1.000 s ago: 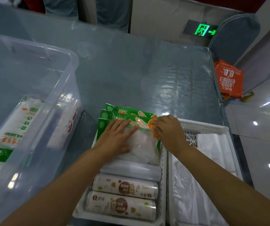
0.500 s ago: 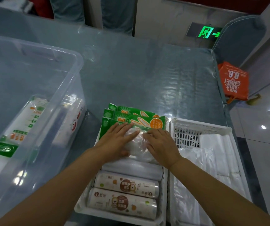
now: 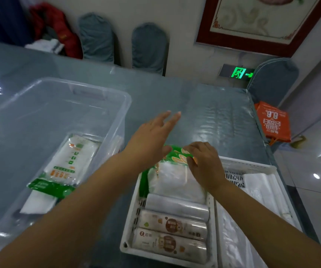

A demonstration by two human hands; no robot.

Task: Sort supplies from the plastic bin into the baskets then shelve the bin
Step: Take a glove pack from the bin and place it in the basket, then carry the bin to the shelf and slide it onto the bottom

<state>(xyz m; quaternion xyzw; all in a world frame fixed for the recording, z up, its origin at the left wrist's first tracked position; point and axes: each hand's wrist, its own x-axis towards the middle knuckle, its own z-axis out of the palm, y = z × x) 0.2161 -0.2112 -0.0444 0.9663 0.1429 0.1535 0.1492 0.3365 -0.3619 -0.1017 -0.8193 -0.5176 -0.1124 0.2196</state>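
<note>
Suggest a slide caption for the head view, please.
Right hand presses packs into basket; left hand lifts away.

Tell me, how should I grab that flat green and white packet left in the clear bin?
Probably from above, reaching over the bin's open top. The packet lies flat on the bottom, so pinch its long side edges near the middle and lift.

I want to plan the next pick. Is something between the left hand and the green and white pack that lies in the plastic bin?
Only the bin's own clear wall. The left hand hovers open just outside it, above the table, and the green and white pack lies uncovered on the bin floor. The hand must go over the rim.
</note>
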